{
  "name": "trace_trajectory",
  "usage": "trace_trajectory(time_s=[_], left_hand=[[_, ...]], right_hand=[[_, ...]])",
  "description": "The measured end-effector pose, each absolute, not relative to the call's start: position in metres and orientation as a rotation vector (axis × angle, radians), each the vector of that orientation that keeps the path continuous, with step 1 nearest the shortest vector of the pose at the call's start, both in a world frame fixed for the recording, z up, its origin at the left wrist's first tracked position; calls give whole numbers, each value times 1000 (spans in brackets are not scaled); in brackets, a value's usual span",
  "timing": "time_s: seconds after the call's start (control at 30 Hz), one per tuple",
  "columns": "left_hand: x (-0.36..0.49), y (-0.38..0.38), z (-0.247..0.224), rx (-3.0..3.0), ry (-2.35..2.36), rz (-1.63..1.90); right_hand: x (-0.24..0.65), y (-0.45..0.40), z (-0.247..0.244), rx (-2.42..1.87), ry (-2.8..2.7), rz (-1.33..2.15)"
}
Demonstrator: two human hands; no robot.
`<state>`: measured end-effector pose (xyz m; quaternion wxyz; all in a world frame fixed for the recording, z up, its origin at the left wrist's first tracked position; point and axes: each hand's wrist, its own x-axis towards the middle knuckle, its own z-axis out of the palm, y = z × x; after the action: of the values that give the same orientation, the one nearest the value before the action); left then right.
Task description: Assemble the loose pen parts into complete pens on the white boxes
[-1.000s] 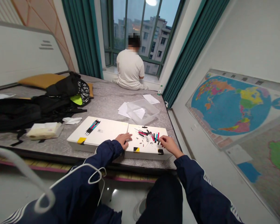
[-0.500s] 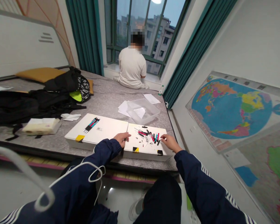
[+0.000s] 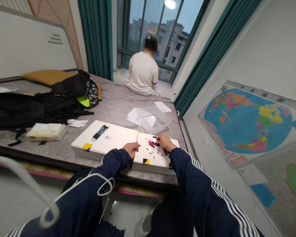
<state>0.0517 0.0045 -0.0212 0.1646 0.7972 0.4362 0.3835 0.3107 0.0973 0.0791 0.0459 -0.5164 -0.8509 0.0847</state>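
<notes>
My left hand (image 3: 131, 149) rests at the front edge where two white boxes meet, its fingers curled together. Whatever it may hold is too small to make out. Over the right white box (image 3: 138, 157), my right hand (image 3: 164, 142) reaches down with thumb and fingertips pinched among loose pen parts (image 3: 151, 144). These are black, red and clear pieces, several of them small, and my right hand and sleeve hide some. On the left white box (image 3: 118, 134) several assembled pens (image 3: 100, 133) lie side by side, with black, teal and red barrels.
Behind the boxes are a clear plastic bin (image 3: 162, 123) and paper sheets (image 3: 132, 116). A tissue pack (image 3: 46, 132) and black bag (image 3: 39, 107) lie left on the bed. A person (image 3: 143, 72) sits by the window. A white cable (image 3: 84, 179) crosses my left sleeve.
My right hand has moved left and away from me, from the right edge of the pen parts to their far side. My left hand stays at the box edge. The view has shifted slightly.
</notes>
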Motion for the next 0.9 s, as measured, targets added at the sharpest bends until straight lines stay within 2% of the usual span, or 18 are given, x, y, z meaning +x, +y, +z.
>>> trace_trajectory(time_s=[0.5, 0.9], left_hand=[[53, 4, -24, 2278, 1294, 1103], [54, 5, -22, 2286, 1265, 1145]], right_hand=[[309, 99, 66, -1603, -2695, 322], [310, 87, 64, -1610, -2672, 185]])
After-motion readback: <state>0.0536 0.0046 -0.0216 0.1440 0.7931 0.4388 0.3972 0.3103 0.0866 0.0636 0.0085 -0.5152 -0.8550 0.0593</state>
